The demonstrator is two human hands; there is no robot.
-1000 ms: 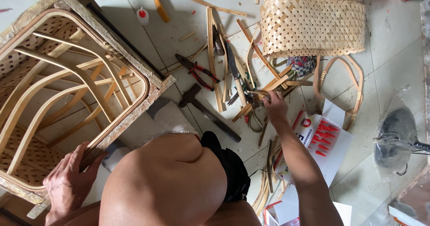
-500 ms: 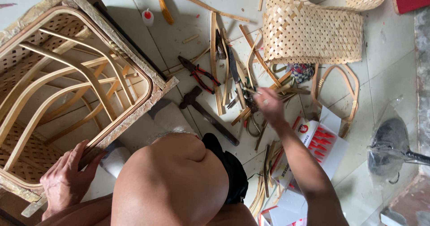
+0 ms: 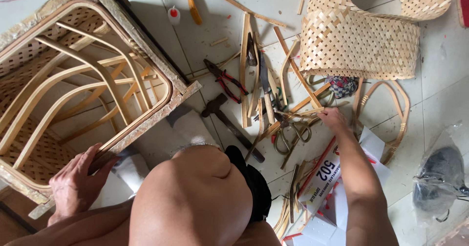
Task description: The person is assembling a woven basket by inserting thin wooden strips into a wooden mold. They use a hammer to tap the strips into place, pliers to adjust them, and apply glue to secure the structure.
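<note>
I am resting my left hand [image 3: 73,185] on the near rim of the bamboo frame [image 3: 93,75], fingers curled over the wooden edge and clamped on it; the frame is sitting at the left of the scene, its bent ribs arching over a woven bottom. I am reaching my right hand [image 3: 333,119] out to the right, fingers drawn together on a thin bamboo strip [image 3: 305,113] that is lying across the heap of cut strips at the middle of the floor. Just near of that strip, the scissors [image 3: 291,133] are lying with their loops toward me, touching the pile. Left of the pile, the red-handled pliers [image 3: 225,80] are lying flat, and the hammer [image 3: 229,124] is lying beside them, its head toward the frame and its handle running toward my knee. Far right, the woven basket [image 3: 361,46] is lying on its side, well apart from my left hand. A bent bamboo handle loop [image 3: 398,112] is lying just right of my right hand. A small glue bottle with a red cap [image 3: 173,15] and a yellow-handled tool [image 3: 190,2] are lying at the far edge. Near my right forearm, a white and red carton [image 3: 325,175] is lying on the floor, and a grey bundle in clear plastic [image 3: 437,182] is sitting at the near right.
</note>
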